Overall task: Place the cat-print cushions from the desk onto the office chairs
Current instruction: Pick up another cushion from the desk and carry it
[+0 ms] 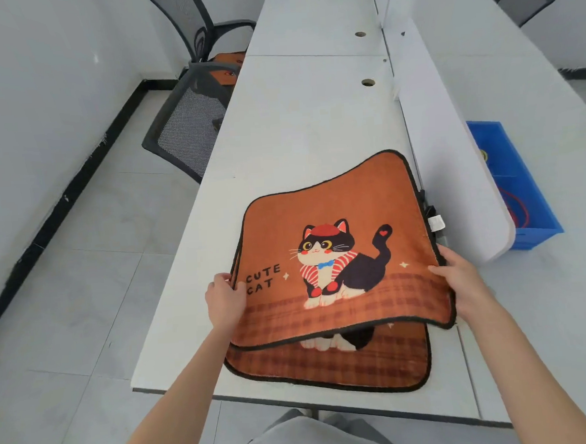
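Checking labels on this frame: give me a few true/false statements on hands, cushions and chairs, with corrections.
1. Both hands grip the top cushion: left hand, right hand. True.
2. Only one cushion is on the desk. False: a second cushion lies beneath.
3. The nearest chair stands right of the desk. False: it stands left.
4. The far chair already has an orange cushion on its seat. True.
5. The blue bin sits on a chair. False: on the adjacent desk.

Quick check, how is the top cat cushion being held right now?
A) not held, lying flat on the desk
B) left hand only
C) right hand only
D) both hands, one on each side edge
D: the left hand grips the top cushion at its left edge and the right hand at its right edge, lifting it off the lower cushion.
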{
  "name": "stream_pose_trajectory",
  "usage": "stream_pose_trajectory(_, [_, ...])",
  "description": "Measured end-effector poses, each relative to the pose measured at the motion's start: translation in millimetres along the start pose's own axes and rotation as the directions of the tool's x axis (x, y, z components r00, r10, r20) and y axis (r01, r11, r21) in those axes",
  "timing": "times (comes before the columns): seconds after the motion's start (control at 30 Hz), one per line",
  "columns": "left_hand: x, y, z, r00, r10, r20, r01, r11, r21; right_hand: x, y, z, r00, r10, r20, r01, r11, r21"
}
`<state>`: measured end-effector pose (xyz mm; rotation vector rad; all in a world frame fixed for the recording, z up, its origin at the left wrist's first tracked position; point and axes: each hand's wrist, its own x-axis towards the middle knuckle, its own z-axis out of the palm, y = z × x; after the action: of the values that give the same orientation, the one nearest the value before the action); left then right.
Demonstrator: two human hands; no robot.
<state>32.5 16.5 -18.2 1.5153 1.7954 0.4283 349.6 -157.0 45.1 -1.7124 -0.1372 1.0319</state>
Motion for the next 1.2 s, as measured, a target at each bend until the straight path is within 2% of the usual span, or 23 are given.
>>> stream_pose_trajectory(0.13, [0.7, -2.1, 1.0, 0.982, -0.155, 0.107, 0.152, 0.987, 0.043, 8.4, -11.2, -5.7, 0.992, 0.057, 0.109, -0.064, 0.996, 0.064])
stream_pose_trajectory(0.2, [5.6, -6.2, 2.3, 0.96, -0.195, 0.203, 0.212, 0.975, -0.067, 11.6, -11.7, -6.5, 0.989, 0.079, 0.125, -0.087, 0.994, 0.059])
stream_pose_trajectory(0.3, [6.7, -6.6, 2.0, 0.921, -0.179, 0.347, 0.272, 0.931, -0.242, 16.7, -5.5, -8.5, 1.0, 0.024, 0.012, -0.022, 0.988, -0.154])
stream_pose_trajectory(0.4, [4.2, 2.9, 6.9, 0.942, -0.033, 0.334, 0.085, 0.986, -0.144, 9.8, 4.0, -0.9, 0.994, -0.112, -0.004, 0.096, 0.876, -0.473])
stream_pose_trajectory(0.47, [0.0, 14.2, 13.5, 0.955, 0.034, 0.296, -0.011, 0.997, -0.078, 7.2, 12.7, 5.9, 0.991, -0.131, 0.02, 0.116, 0.782, -0.612])
stream_pose_trajectory(0.6, [-7.4, 27.9, 19.8, 0.977, 0.063, 0.203, -0.062, 0.998, -0.01, 17.5, 23.6, 15.0, 0.998, -0.054, -0.022, 0.022, 0.701, -0.713])
stream_pose_trajectory(0.73, [-18.5, 33.6, 8.6, 0.977, 0.129, 0.171, -0.129, 0.992, -0.011, 23.7, 18.7, 21.6, 0.983, -0.184, 0.022, 0.105, 0.459, -0.882])
stream_pose_trajectory(0.83, [-30.2, 33.9, -13.1, 0.981, 0.173, 0.087, -0.166, 0.983, -0.082, 8.1, 1.2, 45.5, 0.947, -0.282, 0.153, 0.271, 0.447, -0.853])
stream_pose_trajectory(0.97, [-54.7, 13.4, -58.5, 0.966, 0.23, -0.117, -0.24, 0.968, -0.08, -31.9, -9.9, 112.4, 0.861, -0.349, 0.37, 0.5, 0.446, -0.743])
stream_pose_trajectory(1.1, [-78.2, -35.5, -113.1, 0.946, 0.121, -0.302, -0.16, 0.981, -0.107, -74.4, 8.0, 196.6, 0.742, -0.367, 0.561, 0.67, 0.363, -0.648])
stream_pose_trajectory(1.2, [-95.5, -77.9, -154.6, 0.897, 0.029, -0.44, -0.115, 0.979, -0.169, -111.7, 24.2, 257.2, 0.635, -0.342, 0.692, 0.772, 0.305, -0.558])
